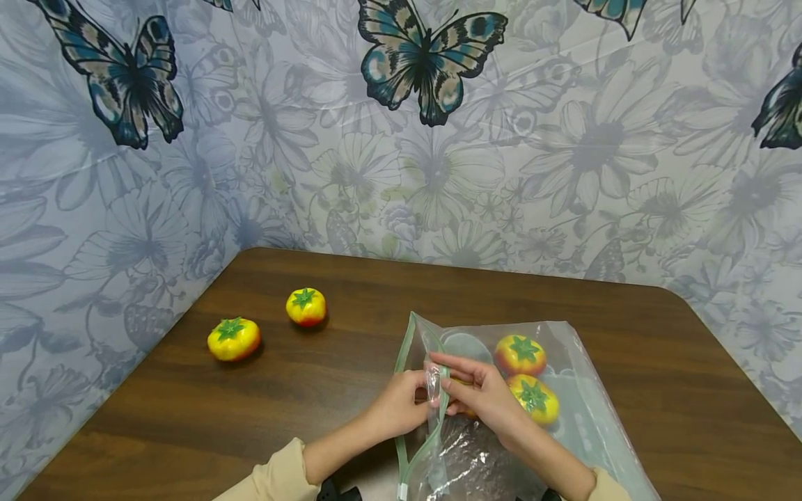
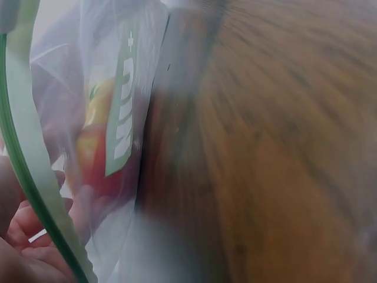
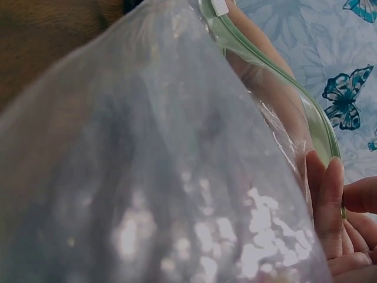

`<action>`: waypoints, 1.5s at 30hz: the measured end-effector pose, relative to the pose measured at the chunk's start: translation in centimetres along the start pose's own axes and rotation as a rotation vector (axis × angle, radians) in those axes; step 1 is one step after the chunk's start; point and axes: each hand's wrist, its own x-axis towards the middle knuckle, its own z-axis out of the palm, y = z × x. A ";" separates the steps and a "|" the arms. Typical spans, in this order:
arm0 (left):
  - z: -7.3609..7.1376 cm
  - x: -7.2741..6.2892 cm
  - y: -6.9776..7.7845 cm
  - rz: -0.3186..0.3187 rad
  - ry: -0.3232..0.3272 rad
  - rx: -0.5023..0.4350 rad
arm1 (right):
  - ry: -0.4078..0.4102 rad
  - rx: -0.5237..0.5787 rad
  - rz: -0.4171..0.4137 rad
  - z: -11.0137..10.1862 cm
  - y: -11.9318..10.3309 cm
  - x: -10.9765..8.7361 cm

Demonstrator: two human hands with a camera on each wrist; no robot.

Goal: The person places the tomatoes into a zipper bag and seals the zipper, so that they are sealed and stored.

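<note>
A clear zip bag (image 1: 583, 417) with a green zipper edge (image 1: 401, 362) lies on the table, its mouth to the left. My left hand (image 1: 401, 403) pinches the film at the mouth. From the other side, my right hand (image 1: 485, 400) pinches the green edge between thumb and fingers. Inside the bag are two yellow-red toy tomatoes, one upper (image 1: 521, 355) and one lower (image 1: 535, 399). Yellow patches beside the right hand suggest another, mostly hidden behind it. In the left wrist view, red and yellow fruit (image 2: 97, 153) shows through the film, partly behind a green printed label (image 2: 122, 112).
Two more toy tomatoes sit outside the bag, one at the left (image 1: 234, 339) and one farther back (image 1: 306, 307). The brown wooden table (image 1: 156, 417) meets a flowered, butterfly-printed backdrop (image 1: 426, 195) at its far edge. A white slider (image 1: 402, 491) sits at the zipper's near end.
</note>
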 end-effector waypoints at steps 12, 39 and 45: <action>-1.4 -1.3 0.1 0.014 -0.017 -0.148 | 0.006 0.009 0.017 0.3 0.1 0.0; -12.1 -2.1 -2.4 -0.101 0.332 -0.201 | 0.040 -0.021 0.012 0.8 0.4 0.6; -15.0 -2.4 -3.4 -0.134 0.499 -0.139 | 0.046 -0.022 0.016 1.0 0.7 0.3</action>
